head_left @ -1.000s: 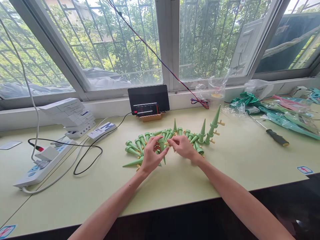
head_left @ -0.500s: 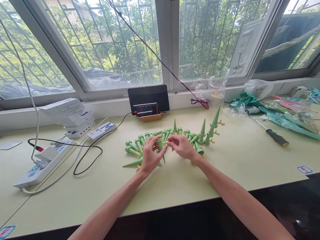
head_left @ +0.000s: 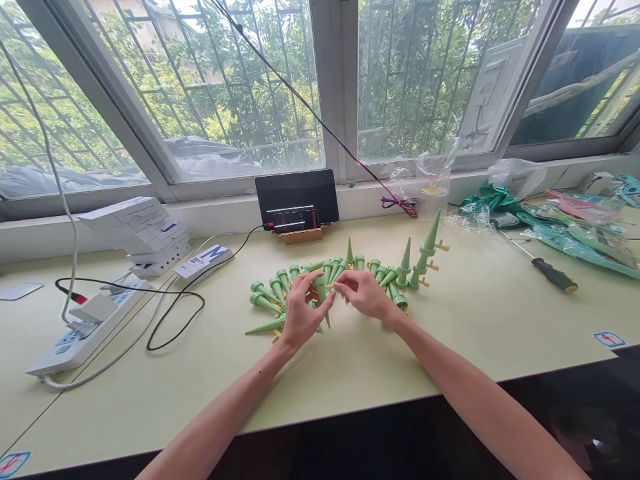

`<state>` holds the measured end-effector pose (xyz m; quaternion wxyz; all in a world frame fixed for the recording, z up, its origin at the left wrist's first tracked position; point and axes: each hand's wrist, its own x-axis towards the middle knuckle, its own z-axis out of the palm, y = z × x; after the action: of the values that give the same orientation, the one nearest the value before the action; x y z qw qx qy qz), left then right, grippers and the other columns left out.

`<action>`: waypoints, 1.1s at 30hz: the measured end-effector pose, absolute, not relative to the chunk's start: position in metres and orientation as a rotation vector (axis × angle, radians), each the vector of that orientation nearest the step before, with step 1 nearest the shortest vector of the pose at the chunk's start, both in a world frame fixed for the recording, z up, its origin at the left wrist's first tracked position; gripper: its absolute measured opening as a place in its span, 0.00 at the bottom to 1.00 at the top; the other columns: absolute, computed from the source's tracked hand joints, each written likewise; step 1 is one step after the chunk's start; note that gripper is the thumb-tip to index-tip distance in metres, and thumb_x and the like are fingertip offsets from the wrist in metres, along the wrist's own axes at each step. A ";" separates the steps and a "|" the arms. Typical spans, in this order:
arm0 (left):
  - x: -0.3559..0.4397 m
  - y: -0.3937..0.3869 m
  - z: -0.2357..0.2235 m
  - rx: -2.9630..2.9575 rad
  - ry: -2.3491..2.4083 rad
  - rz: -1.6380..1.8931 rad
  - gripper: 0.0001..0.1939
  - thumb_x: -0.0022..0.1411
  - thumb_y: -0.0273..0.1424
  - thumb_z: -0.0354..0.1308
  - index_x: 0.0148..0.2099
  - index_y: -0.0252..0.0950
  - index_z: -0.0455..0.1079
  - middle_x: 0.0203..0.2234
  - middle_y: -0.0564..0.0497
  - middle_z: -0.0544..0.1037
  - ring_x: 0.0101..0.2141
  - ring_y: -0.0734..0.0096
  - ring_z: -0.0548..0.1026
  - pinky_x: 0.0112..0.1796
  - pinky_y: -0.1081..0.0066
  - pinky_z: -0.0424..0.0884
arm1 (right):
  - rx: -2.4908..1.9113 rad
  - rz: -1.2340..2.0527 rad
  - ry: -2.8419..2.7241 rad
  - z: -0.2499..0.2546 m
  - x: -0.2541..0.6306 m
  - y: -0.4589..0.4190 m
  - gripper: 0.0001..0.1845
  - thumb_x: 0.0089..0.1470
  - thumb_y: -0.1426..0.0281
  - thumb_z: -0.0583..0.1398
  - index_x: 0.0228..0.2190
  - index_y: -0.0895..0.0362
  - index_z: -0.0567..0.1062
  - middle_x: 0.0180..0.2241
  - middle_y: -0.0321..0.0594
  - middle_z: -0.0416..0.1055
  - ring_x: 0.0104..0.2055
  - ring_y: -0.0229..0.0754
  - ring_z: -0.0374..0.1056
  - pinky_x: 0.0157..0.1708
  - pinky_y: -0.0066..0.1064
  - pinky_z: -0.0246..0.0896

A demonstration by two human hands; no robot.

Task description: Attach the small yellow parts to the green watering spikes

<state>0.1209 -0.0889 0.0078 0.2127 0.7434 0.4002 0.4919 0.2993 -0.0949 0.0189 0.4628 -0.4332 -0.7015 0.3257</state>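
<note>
My left hand point(head_left: 301, 308) is closed around a green plant watering spike point(head_left: 321, 288), its point hanging downward. The thumb and fingers of my right hand point(head_left: 365, 293) pinch a small yellow valve point(head_left: 330, 287) at the side of that spike. Whether the valve is seated in the spike I cannot tell. Around both hands, several more green spikes with yellow valves lie in an arc, among them a long spike point(head_left: 265, 325) at the left. To the right stand an upright spike point(head_left: 405, 263) and a taller stack of spikes point(head_left: 427, 253) with yellow valves sticking out.
Behind the spikes a phone point(head_left: 296, 219) leans in a stand before a dark tablet point(head_left: 320, 190). A power strip point(head_left: 85, 327), cables and white boxes point(head_left: 135, 230) occupy the left. A screwdriver point(head_left: 554, 275) and plastic bags point(head_left: 580, 233) lie at the right.
Both hands stay almost in place on the spike and its valve. My left thumb shifts very slightly; the things on the table have not moved.
</note>
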 end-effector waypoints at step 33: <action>0.121 -0.087 0.006 2.085 1.118 1.393 0.19 0.58 0.34 0.63 0.52 0.40 0.70 0.44 0.47 0.71 0.34 0.72 0.75 0.37 0.68 0.79 | -1.053 0.787 -1.736 0.018 0.298 -0.095 0.11 0.60 0.61 0.58 0.31 0.56 0.72 0.28 0.38 0.73 0.24 0.37 0.65 0.25 0.29 0.60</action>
<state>0.1215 -0.0875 0.0065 0.1968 0.7445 0.3994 0.4975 0.2983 -0.0955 0.0185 0.4634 -0.4284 -0.7065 0.3203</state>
